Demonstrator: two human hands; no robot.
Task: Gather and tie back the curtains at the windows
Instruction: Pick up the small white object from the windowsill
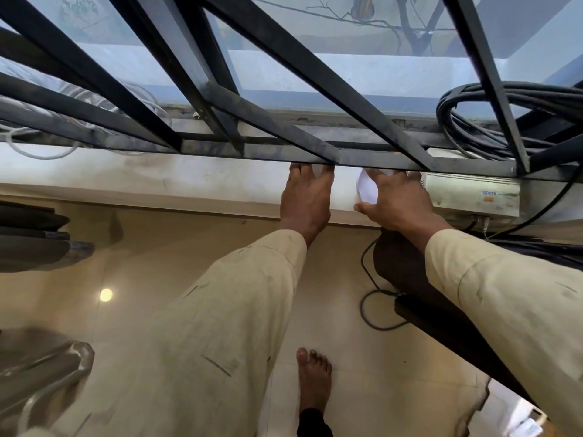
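Note:
No curtain shows in the head view. Both arms in beige sleeves reach to the white window sill (157, 175), just under the bottom bar of the black window grille (284, 152). My left hand (306, 200) lies flat against the sill with straight fingers, its tips hidden behind the bar. My right hand (397, 200) holds a small white curved piece (366, 189) between thumb and fingers; I cannot tell what the piece is. Its fingertips also reach under the bar.
A black cable coil (504, 121) lies on the ledge at right and a white cable coil (47, 130) at left. A white box (473, 197) hangs below the sill. Dark furniture (441, 310) stands right, dark chairs (31, 234) left, and my bare foot (314, 380) is on the tiles.

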